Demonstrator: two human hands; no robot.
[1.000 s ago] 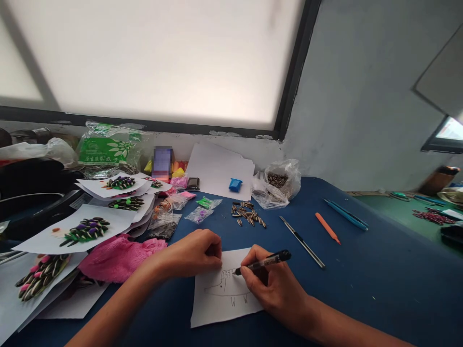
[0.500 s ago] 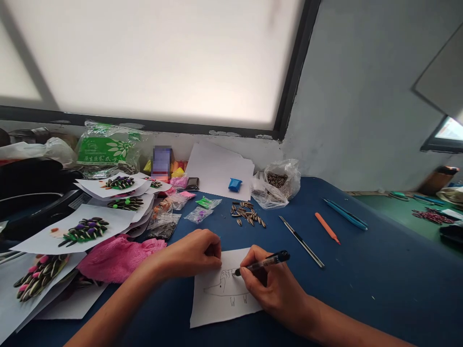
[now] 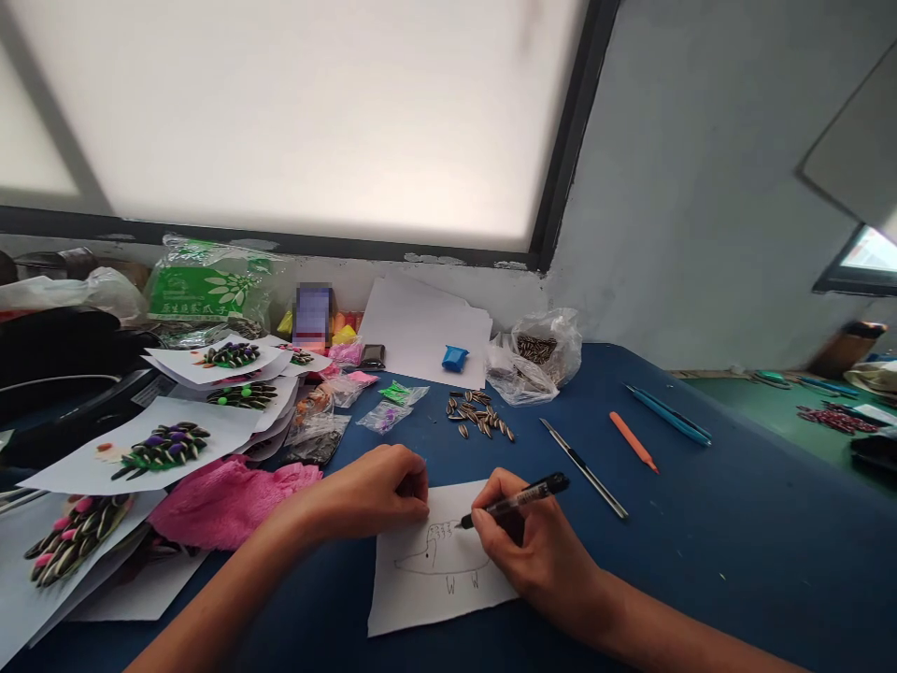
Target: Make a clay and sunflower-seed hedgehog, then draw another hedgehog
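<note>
A black pen (image 3: 522, 497) is gripped in my right hand (image 3: 539, 551). Its tip is at small curved marks on a sheet of white paper (image 3: 410, 606). The sheet carries a line drawing of an animal with a pointed snout, an eye and short legs; my right hand hides part of its right side. My left hand (image 3: 389, 486) rests at the sheet's upper left edge with its fingers curled in, nothing visible in them. Beyond the sheet lies a loose group of striped sunflower seeds (image 3: 480, 416).
Right of the paper lie a craft knife (image 3: 585, 467), an orange marker (image 3: 633, 441) and blue pens (image 3: 669, 414). At left are seed-decorated paper sheets (image 3: 231, 421) and a pink cloth (image 3: 224, 500). Clay packets (image 3: 385, 416), a blue packet (image 3: 455, 358) and a seed bag (image 3: 536, 360) stand further back.
My right hand and the pen have shifted slightly right, and more small curved marks show on the drawing. My left hand has stayed in place.
</note>
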